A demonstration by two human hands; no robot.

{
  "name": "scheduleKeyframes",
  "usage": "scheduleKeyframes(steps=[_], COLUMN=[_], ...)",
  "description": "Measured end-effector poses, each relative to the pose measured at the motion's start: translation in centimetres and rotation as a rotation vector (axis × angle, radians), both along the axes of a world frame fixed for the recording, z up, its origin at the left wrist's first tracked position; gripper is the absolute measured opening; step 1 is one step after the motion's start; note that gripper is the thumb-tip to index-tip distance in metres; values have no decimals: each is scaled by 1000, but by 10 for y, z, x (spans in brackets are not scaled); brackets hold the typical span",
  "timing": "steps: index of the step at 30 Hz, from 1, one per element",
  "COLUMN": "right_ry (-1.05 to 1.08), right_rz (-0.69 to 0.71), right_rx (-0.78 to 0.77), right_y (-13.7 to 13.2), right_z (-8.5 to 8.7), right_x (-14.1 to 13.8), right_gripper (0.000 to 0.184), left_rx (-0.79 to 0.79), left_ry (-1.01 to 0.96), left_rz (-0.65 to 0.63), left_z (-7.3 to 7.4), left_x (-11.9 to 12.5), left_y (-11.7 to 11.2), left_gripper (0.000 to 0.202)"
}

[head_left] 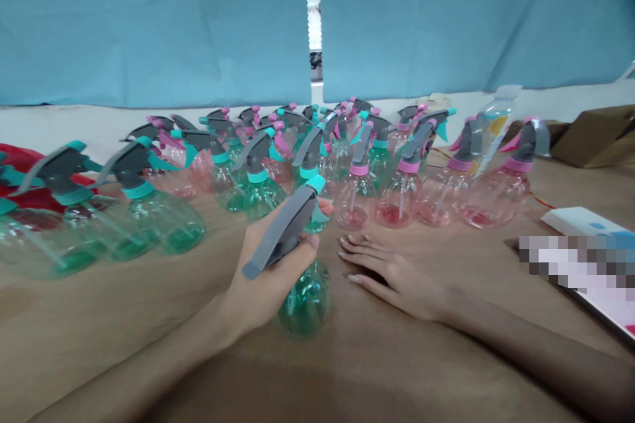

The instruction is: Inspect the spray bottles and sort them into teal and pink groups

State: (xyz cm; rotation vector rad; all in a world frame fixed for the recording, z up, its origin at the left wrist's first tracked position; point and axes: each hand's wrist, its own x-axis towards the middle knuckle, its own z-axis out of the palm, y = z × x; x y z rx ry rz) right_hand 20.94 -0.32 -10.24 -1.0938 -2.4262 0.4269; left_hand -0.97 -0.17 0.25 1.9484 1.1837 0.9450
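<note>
My left hand (270,271) is wrapped round the neck of a green spray bottle (305,304), just under its grey trigger head with a teal nozzle. The bottle is clear green plastic and stands near the middle of the table; its collar is hidden by my fingers. To its right, my right hand (391,274) lies palm down on the brown tabletop (397,370), fingers stretched out and holding nothing. Just beyond that hand stand pink spray bottles (399,201) with grey heads and pink collars. Behind my left hand is another green spray bottle (262,195).
More green spray bottles (171,225) stand at the left, before a red bag-like thing (30,165). Several others crowd the back. At the right are a clear drink bottle (496,112), a cardboard box (598,135), a white box (580,219) and a partly blurred flat object (590,287).
</note>
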Motion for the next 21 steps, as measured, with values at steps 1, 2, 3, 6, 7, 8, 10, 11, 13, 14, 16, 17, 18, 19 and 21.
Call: scheduleKeyframes(steps=[1,2,3,6,7,8,10,11,13,14,16,17,18,19,21], right_ry=[-8,-15,-21,-28,-28,-29,-35,-38,-45,-48,-54,-56,-58,-60,-62], right_rz=[1,0,-2,-3,-2,-1,-1,-2,-3,-3,-4,-5,-5,-6,-8], right_rx=[3,6,6,4,4,3,2,2,6,8,13,15,15,14,10], right_y=[0,0,0,0,0,0,0,0,0,0,0,0,0,0,0], right_z=[0,-1,-1,-2,-1,-1,0,0,0,0,0,0,0,0,0], right_x=[0,0,0,0,0,0,0,0,0,0,0,0,0,0,0], right_gripper=[46,46,46,47,47,47,47,47,47,47,47,47,47,47,47], left_rx=[-4,-12,-13,28,43,52,39,26,-2,-18,-39,-47,-53,-56,-55], left_ry=[-1,3,7,25,29,34,40,37,18,5,-22,-34,-48,-61,-80], left_rz=[-2,-7,-9,4,11,21,32,32,19,9,-11,-19,-28,-42,-77], left_z=[-1,-1,-2,-2,-2,-2,-2,-2,-4,-5,-7,-9,-10,-11,-12], left_x=[0,0,-1,-1,-1,-1,-2,-2,-2,-3,-5,-6,-7,-8,-10], left_y=[0,0,0,0,0,-1,-1,-1,-1,-1,0,0,0,1,2], left_gripper=[31,32,32,31,29,28,26,26,25,25,23,22,21,20,18])
